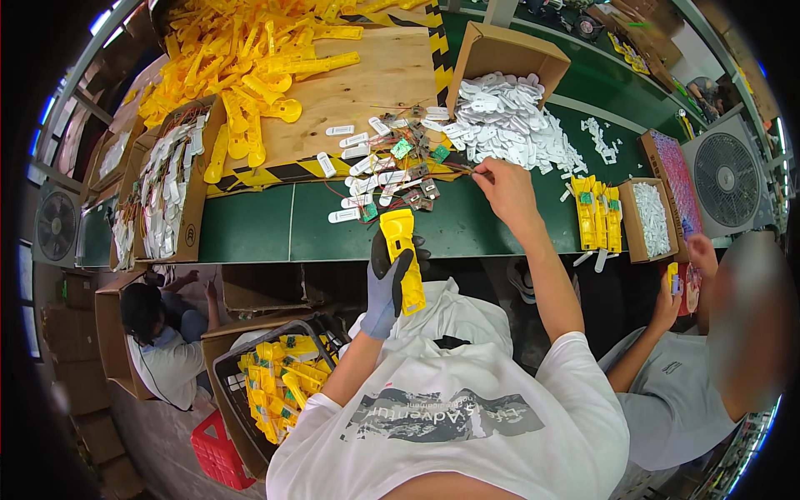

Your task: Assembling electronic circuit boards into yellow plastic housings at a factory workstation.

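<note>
My left hand (385, 287), in a grey-blue glove with dark fingers, is closed around a long yellow plastic housing (398, 237), held upright in front of the bench edge. My bare right hand (504, 187) is pinched at the bench, with a thin dark tool (460, 166) pointing left from the fingertips; its exact kind is unclear. Left of that hand lies a loose pile of white plastic pieces (356, 152), thin wires and small green circuit boards (402, 149). Beyond it, white oval covers (500, 108) spill from a tipped cardboard box (508, 52).
Yellow housings (242, 58) heap on a wooden board at the back left. Boxes of white parts stand at the left (171, 179) and right (652, 218). Wired yellow housings (597, 212) lie at the right. A filled crate (287, 379) sits lower left. A co-worker (692, 358) sits close right.
</note>
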`<state>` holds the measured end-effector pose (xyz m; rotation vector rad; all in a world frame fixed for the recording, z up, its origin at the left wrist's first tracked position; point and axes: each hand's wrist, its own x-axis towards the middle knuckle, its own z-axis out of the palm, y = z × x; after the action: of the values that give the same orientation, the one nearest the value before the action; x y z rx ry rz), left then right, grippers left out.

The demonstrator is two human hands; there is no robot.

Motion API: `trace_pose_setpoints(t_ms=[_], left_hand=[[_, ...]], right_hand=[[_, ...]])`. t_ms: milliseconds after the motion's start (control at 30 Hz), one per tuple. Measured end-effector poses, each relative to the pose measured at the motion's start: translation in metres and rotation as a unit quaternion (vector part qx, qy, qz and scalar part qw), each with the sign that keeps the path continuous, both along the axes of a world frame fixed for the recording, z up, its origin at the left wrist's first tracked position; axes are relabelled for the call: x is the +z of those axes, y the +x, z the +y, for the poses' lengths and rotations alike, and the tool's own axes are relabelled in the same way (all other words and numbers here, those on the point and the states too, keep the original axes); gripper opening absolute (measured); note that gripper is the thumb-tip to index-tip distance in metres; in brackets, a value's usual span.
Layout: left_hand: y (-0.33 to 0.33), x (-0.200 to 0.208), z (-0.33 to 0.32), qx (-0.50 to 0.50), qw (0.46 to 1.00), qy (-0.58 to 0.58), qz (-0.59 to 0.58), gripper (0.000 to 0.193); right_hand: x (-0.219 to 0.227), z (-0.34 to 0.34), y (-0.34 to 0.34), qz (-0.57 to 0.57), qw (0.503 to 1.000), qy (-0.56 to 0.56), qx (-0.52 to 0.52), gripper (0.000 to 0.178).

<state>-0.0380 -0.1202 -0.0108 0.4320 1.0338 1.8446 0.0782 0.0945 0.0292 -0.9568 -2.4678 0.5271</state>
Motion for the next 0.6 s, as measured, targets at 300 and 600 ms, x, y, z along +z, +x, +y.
trace_pose_setpoints(t_ms=[300, 600], left_hand=[[-0.017, 0.033, 0.013, 0.078, 0.996, 0.034, 0.031, 0.049], [-0.064, 0.074, 0.04, 0.111, 0.984, 0.04, 0.131, 0.04]], right_hand=[[0.045, -0.025, 0.003, 0.38, 0.917, 0.107, -0.064, 0.011], [0.057, -0.064, 0.045, 0.5, 0.826, -0.227, 0.125, 0.02]])
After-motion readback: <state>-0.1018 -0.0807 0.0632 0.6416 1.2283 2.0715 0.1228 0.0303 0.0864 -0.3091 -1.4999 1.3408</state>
